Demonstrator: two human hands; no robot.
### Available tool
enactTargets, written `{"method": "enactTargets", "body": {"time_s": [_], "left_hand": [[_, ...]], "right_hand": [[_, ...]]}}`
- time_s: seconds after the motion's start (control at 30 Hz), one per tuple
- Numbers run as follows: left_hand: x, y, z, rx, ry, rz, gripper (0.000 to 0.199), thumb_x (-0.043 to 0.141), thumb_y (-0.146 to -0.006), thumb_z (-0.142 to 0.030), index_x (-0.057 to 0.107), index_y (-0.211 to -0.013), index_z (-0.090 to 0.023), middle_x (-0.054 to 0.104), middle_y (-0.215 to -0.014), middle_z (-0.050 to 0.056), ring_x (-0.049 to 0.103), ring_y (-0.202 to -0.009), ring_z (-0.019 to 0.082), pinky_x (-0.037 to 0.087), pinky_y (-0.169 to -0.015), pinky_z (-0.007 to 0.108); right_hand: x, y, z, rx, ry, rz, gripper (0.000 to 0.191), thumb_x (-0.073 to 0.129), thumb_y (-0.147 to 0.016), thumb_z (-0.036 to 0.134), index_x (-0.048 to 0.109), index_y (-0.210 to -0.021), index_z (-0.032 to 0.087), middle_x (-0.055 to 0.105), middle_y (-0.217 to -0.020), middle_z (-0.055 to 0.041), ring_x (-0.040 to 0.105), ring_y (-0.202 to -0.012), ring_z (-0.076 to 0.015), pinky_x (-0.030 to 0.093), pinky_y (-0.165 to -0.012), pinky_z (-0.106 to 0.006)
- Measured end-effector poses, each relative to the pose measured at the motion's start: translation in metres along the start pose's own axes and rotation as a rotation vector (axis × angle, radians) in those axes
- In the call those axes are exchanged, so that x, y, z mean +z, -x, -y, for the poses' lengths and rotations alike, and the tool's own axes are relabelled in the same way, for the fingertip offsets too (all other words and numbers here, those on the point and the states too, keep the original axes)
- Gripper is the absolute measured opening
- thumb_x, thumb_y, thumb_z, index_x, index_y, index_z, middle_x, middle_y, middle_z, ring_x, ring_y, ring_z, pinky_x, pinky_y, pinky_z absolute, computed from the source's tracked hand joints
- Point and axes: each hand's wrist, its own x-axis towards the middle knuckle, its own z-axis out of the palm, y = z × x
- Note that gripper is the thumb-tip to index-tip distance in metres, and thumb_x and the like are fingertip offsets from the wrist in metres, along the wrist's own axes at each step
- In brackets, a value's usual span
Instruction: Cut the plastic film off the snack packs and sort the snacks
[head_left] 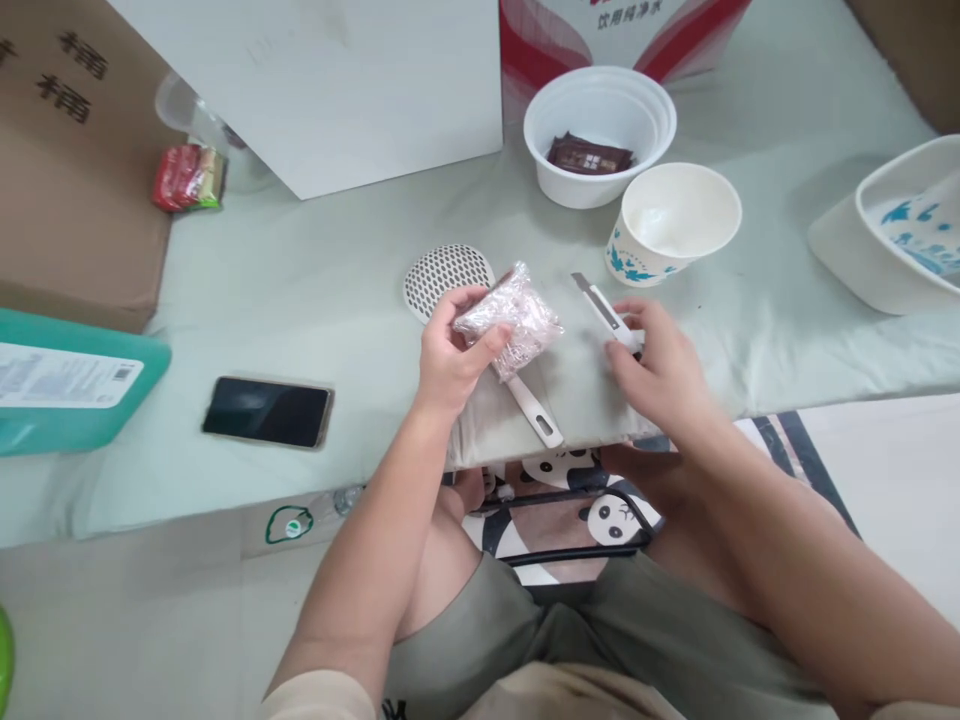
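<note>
One wrapped bundle (521,315), one knife (600,305), both held

The left hand (454,360) grips the bundle between thumb and fingers, over the middle of the one skimmer (448,277). Blocky and pinkish, the bundle is covered in clear, crinkled, glossy film; its contents cannot be made out. The right hand (660,365), right of the skimmer, pinches the knife, blade showing. Left of the skimmer lies one phone (268,412); beyond the skimmer, rightward, stand one paper cup (643,262) and one white bowl (574,190) holding brown sachets (590,155), number unclear.
</note>
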Motion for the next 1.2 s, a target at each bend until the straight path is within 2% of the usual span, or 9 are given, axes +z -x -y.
{"method": "enactTargets", "body": {"time_s": [0.1, 0.2, 0.3, 0.37, 0.5, 0.63, 0.8, 1.03, 1.2], "left_hand": [[-0.002, 0.001, -0.003, 0.020, -0.029, -0.035, 0.063, 0.081, -0.072, -0.070, 0.061, -0.113, -0.027, 0.067, -0.115, 0.007, 0.069, -0.102, 0.021, 0.059, -0.085, 0.031], [-0.003, 0.005, -0.006, 0.038, -0.115, -0.042, 0.062, 0.074, -0.078, -0.074, 0.059, -0.115, -0.026, 0.067, -0.113, 0.007, 0.068, -0.095, 0.019, 0.057, -0.080, 0.029], [-0.006, 0.009, -0.007, 0.093, -0.244, -0.028, 0.055, 0.065, -0.087, -0.071, 0.059, -0.119, -0.025, 0.069, -0.113, 0.007, 0.067, -0.090, 0.018, 0.055, -0.075, 0.028], [-0.008, 0.009, -0.004, 0.184, -0.333, -0.024, 0.050, 0.060, -0.093, -0.066, 0.060, -0.120, -0.024, 0.070, -0.118, 0.008, 0.068, -0.099, 0.019, 0.056, -0.081, 0.029], [-0.013, 0.006, 0.007, 0.497, -0.465, -0.003, 0.042, 0.057, -0.098, -0.059, 0.061, -0.118, -0.023, 0.072, -0.120, 0.010, 0.068, -0.114, 0.023, 0.056, -0.098, 0.037], [-0.012, 0.003, 0.015, 0.670, -0.508, -0.007, 0.033, 0.056, -0.101, -0.049, 0.059, -0.121, -0.023, 0.072, -0.118, 0.010, 0.069, -0.115, 0.022, 0.057, -0.099, 0.039], [-0.007, 0.003, 0.018, 0.733, -0.513, -0.002, 0.031, 0.055, -0.102, -0.046, 0.058, -0.121, -0.022, 0.072, -0.119, 0.011, 0.069, -0.117, 0.023, 0.058, -0.099, 0.039], [-0.006, 0.004, 0.017, 0.743, -0.511, -0.037, 0.025, 0.054, -0.103, -0.040, 0.059, -0.121, -0.023, 0.073, -0.118, 0.010, 0.070, -0.117, 0.023, 0.058, -0.099, 0.040], [-0.007, 0.006, 0.015, 0.738, -0.476, -0.100, 0.020, 0.057, -0.102, -0.036, 0.062, -0.116, -0.024, 0.074, -0.114, 0.009, 0.071, -0.110, 0.021, 0.058, -0.095, 0.038]], "right_hand": [[0.003, 0.007, 0.016, 0.081, -0.277, 0.107, 0.035, 0.058, -0.087, 0.029, 0.051, -0.121, 0.024, 0.070, -0.086, -0.0017, 0.051, -0.055, -0.0158, 0.043, -0.059, -0.034], [0.011, 0.018, 0.027, 0.036, -0.522, 0.174, 0.025, 0.051, -0.096, 0.038, 0.054, -0.117, 0.023, 0.057, -0.069, 0.0037, 0.046, -0.054, -0.0139, 0.037, -0.055, -0.030], [0.022, 0.030, 0.033, 0.034, -0.717, 0.266, 0.024, 0.046, -0.101, 0.046, 0.053, -0.102, 0.023, 0.050, -0.064, 0.0056, 0.044, -0.053, -0.0117, 0.034, -0.051, -0.027], [0.028, 0.035, 0.036, 0.058, -0.828, 0.392, 0.027, 0.047, -0.101, 0.051, 0.049, -0.099, 0.023, 0.052, -0.064, 0.0066, 0.044, -0.049, -0.0102, 0.035, -0.049, -0.025], [0.033, 0.040, 0.044, 0.136, -0.969, 0.580, 0.037, 0.051, -0.097, 0.060, 0.044, -0.100, 0.024, 0.058, -0.061, 0.0079, 0.049, -0.044, -0.0096, 0.039, -0.045, -0.022], [0.034, 0.039, 0.050, 0.250, -0.955, 0.631, 0.053, 0.055, -0.088, 0.075, 0.046, -0.097, 0.023, 0.059, -0.051, 0.0072, 0.049, -0.038, -0.0100, 0.038, -0.041, -0.020], [0.033, 0.041, 0.050, 0.308, -0.947, 0.641, 0.061, 0.055, -0.084, 0.082, 0.051, -0.087, 0.021, 0.059, -0.047, 0.0032, 0.049, -0.035, -0.0100, 0.036, -0.038, -0.019], [0.033, 0.041, 0.053, 0.326, -0.889, 0.652, 0.057, 0.057, -0.083, 0.077, 0.052, -0.084, 0.021, 0.059, -0.045, 0.0032, 0.048, -0.034, -0.0090, 0.036, -0.038, -0.018], [0.031, 0.039, 0.056, 0.281, -0.799, 0.687, 0.044, 0.052, -0.089, 0.065, 0.050, -0.079, 0.021, 0.055, -0.042, 0.0052, 0.044, -0.031, -0.0074, 0.031, -0.035, -0.017]]}}
